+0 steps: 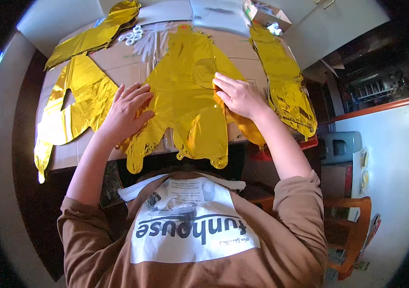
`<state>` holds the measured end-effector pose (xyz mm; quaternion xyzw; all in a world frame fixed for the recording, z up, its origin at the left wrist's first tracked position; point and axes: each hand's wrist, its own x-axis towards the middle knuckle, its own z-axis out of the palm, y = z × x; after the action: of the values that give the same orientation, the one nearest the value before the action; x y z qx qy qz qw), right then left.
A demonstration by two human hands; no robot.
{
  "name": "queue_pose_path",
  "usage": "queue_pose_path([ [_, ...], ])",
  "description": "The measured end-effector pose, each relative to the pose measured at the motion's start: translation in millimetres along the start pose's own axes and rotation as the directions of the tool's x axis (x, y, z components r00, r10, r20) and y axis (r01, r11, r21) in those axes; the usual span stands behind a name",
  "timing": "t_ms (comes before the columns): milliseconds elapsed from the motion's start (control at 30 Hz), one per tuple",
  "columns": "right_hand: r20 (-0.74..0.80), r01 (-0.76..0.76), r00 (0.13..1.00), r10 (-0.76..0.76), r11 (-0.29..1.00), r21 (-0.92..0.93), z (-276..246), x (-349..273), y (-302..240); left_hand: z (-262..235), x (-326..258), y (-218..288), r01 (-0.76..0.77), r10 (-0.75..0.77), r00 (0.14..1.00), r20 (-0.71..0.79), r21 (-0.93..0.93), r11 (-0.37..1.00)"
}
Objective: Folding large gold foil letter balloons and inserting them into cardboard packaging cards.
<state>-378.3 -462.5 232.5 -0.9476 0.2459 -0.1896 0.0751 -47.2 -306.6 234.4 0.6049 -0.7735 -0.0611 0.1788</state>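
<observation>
A flat, uninflated gold foil balloon (185, 91) lies in front of me, its lobed end toward my body. My left hand (126, 110) rests on its left edge, fingers stretched out and thumb apart. My right hand (240, 98) lies along its right edge with the fingers extended over the foil. Beneath both hands the side parts of the balloon look bent under; their undersides are partly hidden. Left of my left hand, another flat gold foil balloon (82, 103) has a hole through it.
The balloons lie on a cardboard surface (132, 69). Stacked gold foil (89, 43) sits far left, more foil sheets (283, 79) at right. White ribbon rolls (131, 36), clear straws (152, 44) and a small box (268, 15) stand at the back. A wooden chair (353, 235) is at lower right.
</observation>
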Motion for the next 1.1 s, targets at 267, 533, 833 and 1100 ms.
queue_pose_path([
  [267, 0.014, -0.047, 0.999, 0.047, 0.999, -0.007, 1, -2, 2, -18, 18, 30, -0.082, 0.089, 0.992, -0.089, 0.076, 0.994],
  [533, 0.025, -0.057, 0.998, 0.058, 0.998, -0.035, -3, 3, -2, 34, 88, 77, -0.316, 0.313, 0.947, -0.066, -0.052, 0.947],
  [833, -0.048, -0.083, 0.995, 0.085, 0.995, 0.050, 0, -4, 3, 65, 90, 63, -0.324, 0.324, 0.946, -0.008, -0.018, 0.946],
  [1100, -0.200, -0.659, 0.744, 0.638, 0.750, -0.060, -54, -69, -42, 65, 85, 58, -0.319, 0.319, 0.948, -0.012, -0.011, 0.948],
])
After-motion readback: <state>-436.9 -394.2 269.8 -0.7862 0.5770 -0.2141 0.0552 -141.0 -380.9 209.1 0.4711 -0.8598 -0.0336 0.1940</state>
